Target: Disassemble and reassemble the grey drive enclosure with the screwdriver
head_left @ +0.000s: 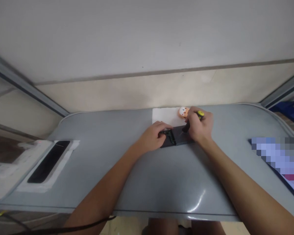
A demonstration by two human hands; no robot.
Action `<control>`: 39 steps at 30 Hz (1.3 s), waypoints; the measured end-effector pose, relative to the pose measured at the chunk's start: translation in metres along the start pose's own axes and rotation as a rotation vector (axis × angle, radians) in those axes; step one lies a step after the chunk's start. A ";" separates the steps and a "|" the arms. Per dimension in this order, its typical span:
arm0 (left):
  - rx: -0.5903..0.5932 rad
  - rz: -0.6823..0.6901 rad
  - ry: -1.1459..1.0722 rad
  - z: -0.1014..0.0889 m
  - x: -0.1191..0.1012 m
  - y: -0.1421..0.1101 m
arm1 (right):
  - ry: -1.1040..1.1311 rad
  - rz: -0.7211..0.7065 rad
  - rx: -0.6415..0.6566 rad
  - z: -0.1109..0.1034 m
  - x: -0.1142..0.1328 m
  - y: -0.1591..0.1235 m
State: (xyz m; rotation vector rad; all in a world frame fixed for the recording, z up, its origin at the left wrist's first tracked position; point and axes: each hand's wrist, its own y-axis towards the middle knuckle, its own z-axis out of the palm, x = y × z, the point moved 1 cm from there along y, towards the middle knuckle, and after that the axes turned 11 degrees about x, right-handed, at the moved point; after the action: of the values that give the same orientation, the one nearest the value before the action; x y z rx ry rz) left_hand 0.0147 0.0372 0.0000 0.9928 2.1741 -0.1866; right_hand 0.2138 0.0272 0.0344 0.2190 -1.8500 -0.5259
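Observation:
A dark flat device point(177, 136), seemingly an opened phone, lies on the grey table point(147, 169) near the far edge. My left hand point(153, 135) rests on its left end, fingers curled down and pressing on it. My right hand point(199, 125) is closed around a screwdriver with a yellow-and-black handle point(200, 114), its tip pointing down at the device's right part. Just behind the device lies a white sheet point(164, 116) with a small orange-and-white round figure point(183, 112) on it.
At the left, a black phone panel point(49, 160) lies on white wrapping beside white boxes point(5, 169). A blurred-out screen point(280, 160) sits at the right edge. A black cable point(63, 228) runs along the near table edge. A wall stands close behind the table.

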 end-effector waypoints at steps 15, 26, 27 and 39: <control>0.006 -0.043 0.025 -0.002 0.001 0.000 | -0.070 -0.020 -0.112 -0.024 0.003 0.011; 0.017 -0.048 0.019 -0.003 0.000 0.000 | -0.053 -0.036 -0.080 -0.016 0.003 0.007; 0.016 -0.050 0.022 -0.003 0.000 0.000 | -0.071 -0.034 -0.058 -0.014 0.004 0.005; 0.013 -0.040 0.050 -0.003 0.004 0.001 | -0.021 -0.047 -0.139 -0.017 0.002 0.007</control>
State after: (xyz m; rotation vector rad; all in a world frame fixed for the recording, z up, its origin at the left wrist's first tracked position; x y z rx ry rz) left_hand 0.0118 0.0414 0.0002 0.9718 2.2421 -0.1970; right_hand 0.2298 0.0282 0.0436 0.1647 -1.8243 -0.6890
